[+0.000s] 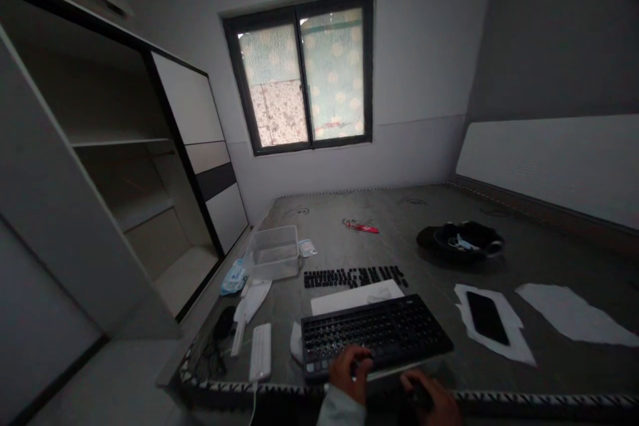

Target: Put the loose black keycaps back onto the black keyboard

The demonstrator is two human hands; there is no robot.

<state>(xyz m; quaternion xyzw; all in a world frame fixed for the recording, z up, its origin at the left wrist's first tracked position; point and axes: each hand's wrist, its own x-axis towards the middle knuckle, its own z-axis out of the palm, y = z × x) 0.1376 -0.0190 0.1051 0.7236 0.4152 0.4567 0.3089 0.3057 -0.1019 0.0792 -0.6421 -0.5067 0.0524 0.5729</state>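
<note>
A black keyboard lies slightly tilted at the near edge of the covered surface. Part of its left side looks bare, with small shiny spots where keycaps would sit. My left hand is over its front edge, fingers curled in a pinch; a small dark thing seems to be between them, too unclear to name. My right hand is closed just in front of the keyboard, around something dark that I cannot make out. Behind the keyboard, loose black keycaps are laid out in rows, with a white sheet between.
A clear plastic box, a blue face mask and a white power strip are on the left. A black cap and a phone on paper lie right. A red packet lies farther back.
</note>
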